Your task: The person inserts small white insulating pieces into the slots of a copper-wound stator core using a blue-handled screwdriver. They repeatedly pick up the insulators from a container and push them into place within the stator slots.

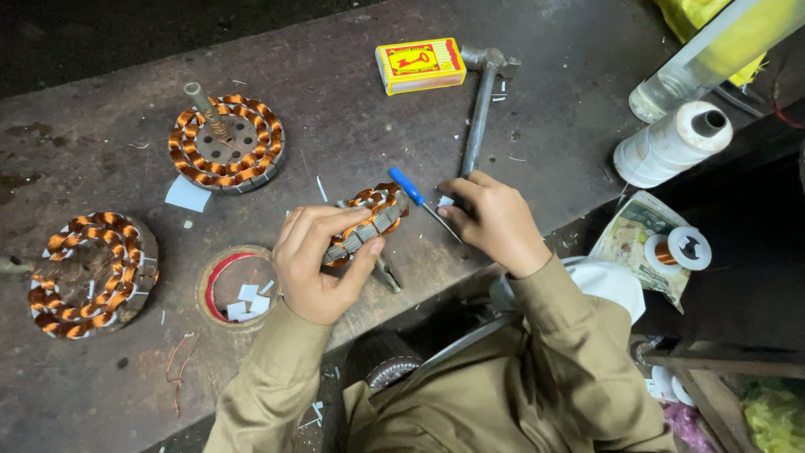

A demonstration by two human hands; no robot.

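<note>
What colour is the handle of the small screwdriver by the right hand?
Blue, on the small screwdriver beside the right hand; head view.

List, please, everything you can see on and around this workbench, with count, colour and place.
wound stators: three, copper and grey; two far left, one held at centre
screwdriver: one, blue handle, centre
hammer: one, grey metal, top centre
matchbox: one, yellow and red, top centre
thread spool: one, white, right
copper wire reel: one, white, right edge
round lid with paper slips: one, brown and red, lower left
workbench: one, dark
left hand: grips the centre stator
right hand: on the screwdriver
</note>
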